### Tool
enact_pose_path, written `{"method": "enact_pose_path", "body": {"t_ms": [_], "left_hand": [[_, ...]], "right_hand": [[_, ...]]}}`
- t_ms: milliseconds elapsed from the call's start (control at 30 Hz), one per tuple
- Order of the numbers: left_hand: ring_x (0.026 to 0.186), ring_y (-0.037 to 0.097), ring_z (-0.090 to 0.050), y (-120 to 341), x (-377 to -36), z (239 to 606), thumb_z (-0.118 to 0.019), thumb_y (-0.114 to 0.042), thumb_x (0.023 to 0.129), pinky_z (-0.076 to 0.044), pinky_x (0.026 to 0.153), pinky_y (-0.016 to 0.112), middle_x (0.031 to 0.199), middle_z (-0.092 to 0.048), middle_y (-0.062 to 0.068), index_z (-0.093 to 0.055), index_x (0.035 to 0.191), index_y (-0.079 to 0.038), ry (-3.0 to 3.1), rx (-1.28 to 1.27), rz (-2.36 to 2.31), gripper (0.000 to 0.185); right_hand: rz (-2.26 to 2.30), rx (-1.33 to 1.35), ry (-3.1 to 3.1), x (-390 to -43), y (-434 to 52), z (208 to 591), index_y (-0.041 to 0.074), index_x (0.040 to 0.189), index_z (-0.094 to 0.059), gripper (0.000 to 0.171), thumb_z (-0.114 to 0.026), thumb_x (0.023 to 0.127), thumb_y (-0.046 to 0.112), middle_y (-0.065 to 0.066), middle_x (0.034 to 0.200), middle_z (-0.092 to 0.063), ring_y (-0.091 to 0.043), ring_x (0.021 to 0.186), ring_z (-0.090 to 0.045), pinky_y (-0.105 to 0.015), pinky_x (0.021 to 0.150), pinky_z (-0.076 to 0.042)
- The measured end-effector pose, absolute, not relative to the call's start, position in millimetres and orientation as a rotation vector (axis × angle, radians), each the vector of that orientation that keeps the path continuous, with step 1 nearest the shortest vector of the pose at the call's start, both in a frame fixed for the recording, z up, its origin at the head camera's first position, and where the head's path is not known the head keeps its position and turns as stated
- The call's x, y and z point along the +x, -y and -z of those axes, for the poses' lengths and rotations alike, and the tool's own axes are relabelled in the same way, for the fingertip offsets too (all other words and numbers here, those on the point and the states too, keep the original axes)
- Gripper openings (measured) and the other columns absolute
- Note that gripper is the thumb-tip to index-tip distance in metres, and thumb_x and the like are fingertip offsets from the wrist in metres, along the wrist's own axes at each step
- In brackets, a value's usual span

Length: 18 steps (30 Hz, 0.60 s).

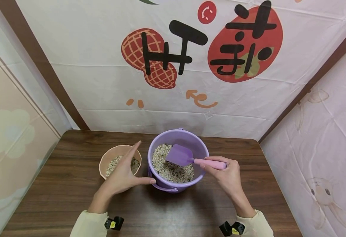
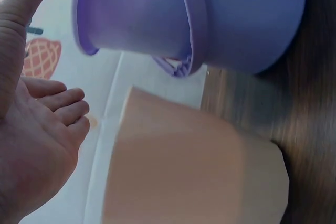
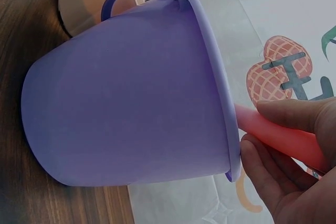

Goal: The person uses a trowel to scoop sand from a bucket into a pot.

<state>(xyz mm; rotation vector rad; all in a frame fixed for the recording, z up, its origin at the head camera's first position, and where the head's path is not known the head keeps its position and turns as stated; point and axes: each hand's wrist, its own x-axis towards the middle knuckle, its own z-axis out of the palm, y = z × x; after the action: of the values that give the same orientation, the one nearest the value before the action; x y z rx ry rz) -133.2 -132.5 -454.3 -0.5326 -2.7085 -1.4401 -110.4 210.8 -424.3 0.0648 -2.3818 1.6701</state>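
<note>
Scoop (image 1: 180, 155) first: its lilac blade is a shallow, squared plastic trough, and it hangs just above the grain inside the purple bucket (image 1: 190, 140), tilted down toward the bucket's middle. My right hand (image 1: 227, 174) holds it by the smooth pink handle (image 1: 210, 163), fingers curled over the top and thumb beneath, just outside the bucket's right rim. From the right wrist view the handle is a rounded, glossy pink rod crossing over the rim, pinched between my fingertips (image 3: 294, 116).

That bucket is smooth moulded plastic, round, tapering toward its base, with a rolled lip and a thin bail handle (image 1: 165, 188) folded down on the side nearest me. It is filled partway with a coarse, pebbly mix (image 1: 168, 169) of pale and dark grains.

Just left of the bucket, nearly touching it, stands a peach-coloured cup (image 1: 109, 158), matte, with a flared wall, holding the same speckled mix. My left hand (image 1: 125, 174) is spread wide and grips nothing: the palm stands beside the cup's near wall, fingers straight and reaching over its rim, thumb stretched out to the bucket's left side.

Both containers sit on a dark wood-grain table (image 1: 57, 184).
</note>
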Motion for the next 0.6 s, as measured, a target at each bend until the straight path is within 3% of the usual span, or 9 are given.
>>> {"method": "enact_pose_path", "body": {"t_ms": [200, 433, 600], "left_hand": [[0.150, 0.036, -0.023, 120, -137, 451, -0.095, -0.058, 0.056, -0.028, 0.115, 0.062, 0.167, -0.020, 0.013, -0.015, 0.164, -0.020, 2.728, -0.580, 1.479, 0.140], [0.150, 0.035, -0.022, 112, -144, 452, -0.096, -0.058, 0.054, -0.026, 0.117, 0.060, 0.166, -0.020, 0.015, -0.017, 0.163, -0.013, 2.720, -0.645, 1.496, 0.143], [0.151, 0.036, -0.019, 109, -149, 454, -0.099, -0.054, 0.051, -0.023, 0.117, 0.061, 0.167, -0.016, 0.018, -0.013, 0.164, -0.010, 2.704, -0.690, 1.556, 0.148]], "right_hand": [[-1.666, 0.064, 2.381, -110, -211, 424, 0.013, 0.097, -0.082, 0.026, -0.093, 0.074, 0.017, 0.001, 0.086, -0.078, -0.015, 0.092, -0.074, -0.023, 0.070, -0.057], [-1.665, 0.076, 2.380, -110, -210, 425, 0.014, 0.098, -0.082, 0.026, -0.093, 0.074, 0.018, 0.001, 0.086, -0.078, -0.015, 0.094, -0.074, -0.022, 0.071, -0.057], [-1.663, 0.073, 2.386, -110, -210, 425, 0.008, 0.100, -0.081, 0.030, -0.093, 0.075, 0.018, 0.002, 0.086, -0.078, -0.015, 0.092, -0.074, -0.022, 0.069, -0.057]]}}
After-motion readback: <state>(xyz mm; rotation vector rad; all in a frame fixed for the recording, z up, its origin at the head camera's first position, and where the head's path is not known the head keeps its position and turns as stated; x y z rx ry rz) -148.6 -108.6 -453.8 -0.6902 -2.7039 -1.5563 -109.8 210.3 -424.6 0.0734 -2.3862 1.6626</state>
